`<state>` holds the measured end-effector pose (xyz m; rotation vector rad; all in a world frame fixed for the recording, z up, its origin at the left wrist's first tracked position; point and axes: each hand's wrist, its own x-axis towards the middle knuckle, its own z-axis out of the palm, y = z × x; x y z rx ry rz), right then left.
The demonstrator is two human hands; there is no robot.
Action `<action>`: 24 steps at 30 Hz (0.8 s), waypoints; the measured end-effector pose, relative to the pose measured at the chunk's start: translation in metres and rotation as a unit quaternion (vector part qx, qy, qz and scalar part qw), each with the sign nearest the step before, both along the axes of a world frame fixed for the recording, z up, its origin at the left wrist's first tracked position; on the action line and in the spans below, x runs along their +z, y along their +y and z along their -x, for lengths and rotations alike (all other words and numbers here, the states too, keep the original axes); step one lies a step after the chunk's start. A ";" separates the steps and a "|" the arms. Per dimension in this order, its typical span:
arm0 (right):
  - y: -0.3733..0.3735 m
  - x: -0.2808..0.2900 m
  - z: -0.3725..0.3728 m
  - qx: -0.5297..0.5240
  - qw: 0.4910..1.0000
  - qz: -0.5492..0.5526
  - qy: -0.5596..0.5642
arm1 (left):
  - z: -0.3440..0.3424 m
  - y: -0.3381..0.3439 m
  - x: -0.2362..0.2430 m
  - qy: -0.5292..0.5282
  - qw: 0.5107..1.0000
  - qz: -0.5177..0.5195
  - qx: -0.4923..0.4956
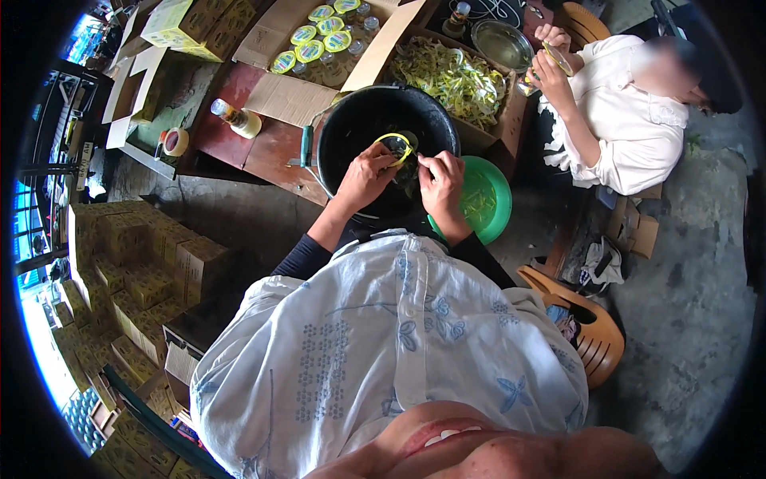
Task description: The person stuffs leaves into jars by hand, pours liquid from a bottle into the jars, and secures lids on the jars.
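Over a black bucket (329, 152), I hold a round, clear piece with a yellow rim (396, 136); its exact kind is hard to tell. My left hand (367, 174) is closed on its left side, thumb and fingers at the rim. My right hand (441, 182) is closed in a pinch by the rim's right side, and what sits in its fingertips is too small to make out. Dark, blurred contents show inside the bucket below. Just right of my right hand stands a green bowl (499, 191) with thin yellow strips (479, 203) in it.
Behind the bucket are a carton (275, 28) of lidded cups (309, 49) and a box of yellow-and-clear plastic scraps (447, 76). A bottle (237, 118) stands left. At right, a co-worker (614, 120) holds a yellow-edged piece. Stacked cartons (144, 255) and an orange chair (598, 335) flank me.
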<state>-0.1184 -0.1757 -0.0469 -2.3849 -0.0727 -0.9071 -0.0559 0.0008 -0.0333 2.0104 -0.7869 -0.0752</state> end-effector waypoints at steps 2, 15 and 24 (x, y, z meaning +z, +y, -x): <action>0.000 -0.002 0.001 -0.004 1.000 0.002 0.018 | -0.001 0.001 -0.002 -0.004 1.000 -0.009 -0.027; -0.005 -0.009 -0.001 -0.002 0.999 -0.035 -0.006 | 0.010 -0.006 0.012 -0.026 0.992 -0.117 0.028; -0.008 -0.009 0.004 0.034 0.999 -0.003 -0.009 | 0.008 -0.004 0.001 0.043 0.990 -0.126 0.041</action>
